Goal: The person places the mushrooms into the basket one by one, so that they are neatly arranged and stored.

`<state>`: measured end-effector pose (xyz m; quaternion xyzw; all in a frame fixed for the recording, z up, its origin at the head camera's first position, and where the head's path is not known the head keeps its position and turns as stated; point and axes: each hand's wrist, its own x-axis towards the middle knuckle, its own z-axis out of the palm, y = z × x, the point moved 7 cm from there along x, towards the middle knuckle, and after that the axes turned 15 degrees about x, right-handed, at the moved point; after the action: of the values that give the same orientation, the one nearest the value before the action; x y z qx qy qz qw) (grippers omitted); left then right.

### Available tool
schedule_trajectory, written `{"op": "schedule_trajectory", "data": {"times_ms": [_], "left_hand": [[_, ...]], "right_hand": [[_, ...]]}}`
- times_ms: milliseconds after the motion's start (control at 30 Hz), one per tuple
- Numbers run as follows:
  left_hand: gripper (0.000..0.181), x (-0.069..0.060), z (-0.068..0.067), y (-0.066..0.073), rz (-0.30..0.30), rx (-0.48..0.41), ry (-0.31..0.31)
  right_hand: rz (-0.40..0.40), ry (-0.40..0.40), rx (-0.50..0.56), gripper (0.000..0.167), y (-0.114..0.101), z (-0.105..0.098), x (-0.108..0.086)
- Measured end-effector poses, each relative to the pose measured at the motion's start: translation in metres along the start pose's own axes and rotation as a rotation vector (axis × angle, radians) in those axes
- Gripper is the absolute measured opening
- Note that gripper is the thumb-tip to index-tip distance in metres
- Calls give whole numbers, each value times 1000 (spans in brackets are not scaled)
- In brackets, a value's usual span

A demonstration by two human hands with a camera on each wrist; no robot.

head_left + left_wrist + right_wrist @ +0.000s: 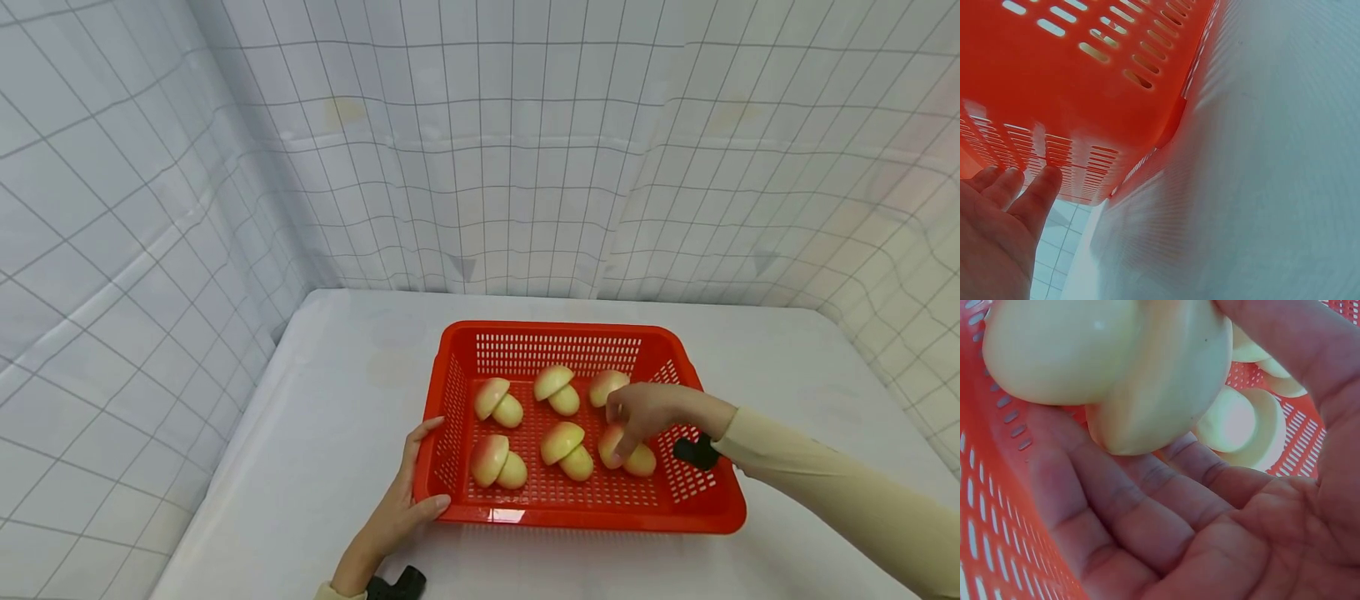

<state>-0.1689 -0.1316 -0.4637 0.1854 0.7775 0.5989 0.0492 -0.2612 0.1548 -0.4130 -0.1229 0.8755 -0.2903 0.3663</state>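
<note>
A red plastic basket (592, 518) with slotted walls holds several toy mushrooms, yellow with pinkish caps. My left hand (405, 492) grips its left rim, thumb over the edge; in the left wrist view the other fingers (1040, 194) lie against the outer wall. Reaching in from the right, my right hand (648, 412) holds the front right toy mushroom (639, 461) between thumb and fingers. In the right wrist view this mushroom (1166, 381) has its cap near the thumb and fingers beneath it. My right hand partly hides the back right mushroom (606, 386).
In the basket's left and middle stand other toy mushrooms (489, 460), (557, 387) in two rows. The basket sits on a white-covered table (360, 367). White grid-patterned curtains (465, 167) hang behind and at both sides.
</note>
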Motion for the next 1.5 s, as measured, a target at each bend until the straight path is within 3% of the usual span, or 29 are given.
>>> {"op": "schedule_trajectory", "data": {"times_ms": [567, 1200, 1500], "left_hand": [[83, 0, 1, 2, 29, -5, -18], [83, 1, 0, 1, 18, -3, -9], [82, 0, 0, 2, 48, -17, -27]], "right_hand": [[-28, -13, 24, 49, 4, 2, 0], [-51, 0, 59, 51, 5, -1, -2], [-71, 4, 71, 54, 2, 0, -4]]}}
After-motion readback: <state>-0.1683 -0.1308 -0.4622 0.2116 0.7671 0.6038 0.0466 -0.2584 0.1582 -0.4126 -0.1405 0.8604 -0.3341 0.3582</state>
